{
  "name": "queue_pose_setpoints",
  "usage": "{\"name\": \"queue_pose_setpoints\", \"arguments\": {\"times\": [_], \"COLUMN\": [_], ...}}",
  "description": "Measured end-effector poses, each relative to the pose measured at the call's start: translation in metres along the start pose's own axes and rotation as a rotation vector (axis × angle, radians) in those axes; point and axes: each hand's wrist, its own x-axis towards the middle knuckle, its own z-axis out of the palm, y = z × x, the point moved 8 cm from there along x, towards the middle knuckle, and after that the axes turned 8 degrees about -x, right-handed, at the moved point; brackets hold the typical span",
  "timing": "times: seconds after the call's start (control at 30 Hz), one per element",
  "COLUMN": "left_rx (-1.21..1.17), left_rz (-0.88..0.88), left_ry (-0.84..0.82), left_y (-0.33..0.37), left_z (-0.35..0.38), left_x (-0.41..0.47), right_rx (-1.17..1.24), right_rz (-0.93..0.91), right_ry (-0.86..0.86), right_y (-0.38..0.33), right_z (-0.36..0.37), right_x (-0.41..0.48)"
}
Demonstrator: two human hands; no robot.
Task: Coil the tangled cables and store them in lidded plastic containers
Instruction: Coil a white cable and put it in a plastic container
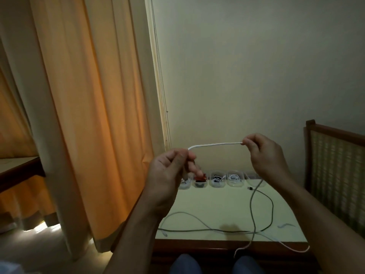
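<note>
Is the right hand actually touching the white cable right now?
Touching. The head view shows the right hand pinching the white cable at its fingertips, the stretch running across to the left hand.

Two hands are raised: the left hand point(167, 175) at nine o'clock of the table point(217, 202) and the right hand point(265, 158) at one o'clock. Three loose cables show: one white cable point(215, 144) pinched by both hands, one black cable point(272, 206) looping at three o'clock on the table, and one thin pale cable point(178, 212) running from eight o'clock towards five. Five clear containers point(235, 178) stand in one row at twelve o'clock. Four show contents, and the inside of the fifth, at the one o'clock end, cannot be told. One small white scrap point(284, 226) lies at four o'clock. Two knees point(185, 264) sit at six o'clock.
</note>
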Motion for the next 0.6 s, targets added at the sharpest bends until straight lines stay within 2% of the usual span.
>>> {"name": "queue_pose_setpoints", "arguments": {"times": [0.1,0.2,0.3,0.43,0.5,0.6], "left_rx": [-0.294,-0.505,-0.44,-0.458,-0.293,0.219], "left_rz": [-0.055,-0.082,-0.008,0.141,0.207,0.327], "left_ry": [0.065,0.019,0.002,0.058,0.142,0.183], "left_y": [0.002,0.011,0.024,0.035,0.035,0.037], "left_z": [0.001,0.007,0.012,0.005,-0.004,-0.011], "left_x": [0.009,0.015,0.018,0.024,0.027,0.026], "right_rx": [-0.085,-0.163,-0.169,-0.133,-0.141,-0.131], "right_rz": [-0.108,-0.189,-0.295,-0.474,-0.593,-0.674], "right_ry": [-0.055,-0.139,-0.234,-0.331,-0.384,-0.386], "right_y": [-0.001,0.003,-0.004,-0.035,-0.055,-0.076], "right_z": [0.015,0.029,0.034,0.026,0.02,-0.001], "right_x": [-0.011,-0.023,-0.044,-0.075,-0.091,-0.094]}}
